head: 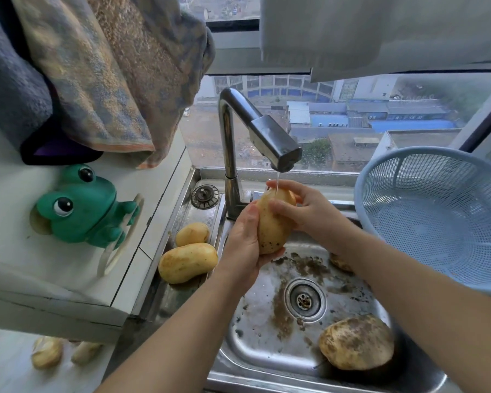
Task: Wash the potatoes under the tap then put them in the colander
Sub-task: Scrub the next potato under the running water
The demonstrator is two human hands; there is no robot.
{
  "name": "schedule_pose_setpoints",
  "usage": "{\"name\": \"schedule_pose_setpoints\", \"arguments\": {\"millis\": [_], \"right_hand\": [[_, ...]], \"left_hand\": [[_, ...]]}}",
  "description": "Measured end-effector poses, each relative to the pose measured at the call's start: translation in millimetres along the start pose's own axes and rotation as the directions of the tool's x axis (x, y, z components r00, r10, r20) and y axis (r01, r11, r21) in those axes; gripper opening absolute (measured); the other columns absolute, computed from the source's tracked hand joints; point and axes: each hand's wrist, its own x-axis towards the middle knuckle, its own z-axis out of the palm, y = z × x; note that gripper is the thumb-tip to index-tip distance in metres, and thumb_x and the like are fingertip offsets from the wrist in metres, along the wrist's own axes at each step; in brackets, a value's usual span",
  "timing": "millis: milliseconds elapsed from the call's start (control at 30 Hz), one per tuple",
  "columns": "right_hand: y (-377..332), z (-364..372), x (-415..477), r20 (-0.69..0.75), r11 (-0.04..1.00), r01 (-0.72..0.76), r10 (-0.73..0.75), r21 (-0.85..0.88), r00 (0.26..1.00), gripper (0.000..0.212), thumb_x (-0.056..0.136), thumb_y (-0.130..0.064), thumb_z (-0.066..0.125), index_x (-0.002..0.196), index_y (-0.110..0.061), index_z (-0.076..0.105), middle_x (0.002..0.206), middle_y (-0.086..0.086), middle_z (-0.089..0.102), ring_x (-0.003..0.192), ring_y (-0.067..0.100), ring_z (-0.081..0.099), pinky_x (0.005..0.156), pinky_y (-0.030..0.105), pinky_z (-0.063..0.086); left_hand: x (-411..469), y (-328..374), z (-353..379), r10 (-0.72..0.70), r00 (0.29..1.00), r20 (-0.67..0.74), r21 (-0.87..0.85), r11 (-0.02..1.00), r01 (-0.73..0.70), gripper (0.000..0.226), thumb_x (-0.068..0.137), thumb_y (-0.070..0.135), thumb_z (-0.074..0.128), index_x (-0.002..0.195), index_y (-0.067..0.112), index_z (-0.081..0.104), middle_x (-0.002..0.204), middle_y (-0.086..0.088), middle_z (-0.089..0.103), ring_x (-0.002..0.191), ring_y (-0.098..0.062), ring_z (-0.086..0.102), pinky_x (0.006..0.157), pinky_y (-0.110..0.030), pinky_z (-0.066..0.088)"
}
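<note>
A yellow potato (271, 228) stands upright under a thin stream from the steel tap (272, 140). My left hand (243, 239) cups it from below and the left. My right hand (304, 208) curls round its upper right side. Two clean potatoes (187, 262) (192, 233) lie on the ledge left of the sink. A muddy potato (356, 346) lies in the sink (255, 344) at the front right. Another one (341, 262) shows partly behind my right forearm. The blue colander (437, 219) stands at the right, with nothing in it.
A green frog figure (82, 205) sits on the white counter at the left. Towels (97, 72) hang above it. A sink plug (205, 196) lies behind the ledge potatoes. Mud streaks surround the drain (305, 299). The window is right behind the tap.
</note>
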Motion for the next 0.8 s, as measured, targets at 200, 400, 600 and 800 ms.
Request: {"name": "schedule_pose_setpoints", "arguments": {"millis": [200,400,600,800], "right_hand": [[2,15,-4,-0.189,0.962,0.116,-0.165,-0.247,0.968,0.037,0.083,-0.039,0.070,0.116,-0.033,0.054,0.101,-0.017,0.052,0.091,0.007,0.057,0.080,0.025,0.055],[-6,-11,-7,0.225,0.976,0.053,-0.005,-0.209,0.974,0.078,0.075,-0.016,0.079,0.134,-0.045,0.037,0.132,0.009,0.046,0.109,0.023,0.062,0.083,0.035,0.059],[-3,2,-3,-0.007,0.996,0.003,-0.004,-0.091,1.000,0.053,0.080,-0.029,0.075,0.126,-0.041,0.053,0.120,0.003,0.053,0.103,0.023,0.062,0.086,0.044,0.057],[0,3,-9,0.090,0.960,0.068,-0.044,-0.273,0.995,0.080,0.075,-0.029,0.080,0.141,-0.040,0.035,0.130,-0.001,0.048,0.110,0.016,0.060,0.089,0.034,0.057]], "left_hand": [[-5,-4,12,0.027,0.999,-0.040,0.000,1.000,-0.027,0.023,0.102,0.040,0.034,0.111,0.042,0.055,0.111,0.005,0.061,0.091,-0.014,0.066,0.066,-0.035,0.058],[-5,3,7,-0.103,0.991,-0.086,-0.114,0.989,0.092,0.029,0.104,0.039,0.031,0.106,0.036,0.059,0.108,-0.005,0.065,0.085,-0.019,0.066,0.058,-0.033,0.057],[-5,4,13,-0.009,0.998,-0.062,-0.047,0.999,0.006,0.025,0.103,0.041,0.031,0.109,0.040,0.055,0.109,0.000,0.061,0.088,-0.016,0.065,0.063,-0.032,0.059],[-4,-2,2,-0.119,0.989,-0.088,-0.146,0.984,0.105,0.034,0.102,0.044,0.034,0.114,0.025,0.060,0.099,-0.007,0.066,0.077,-0.018,0.067,0.056,-0.032,0.057]]}}
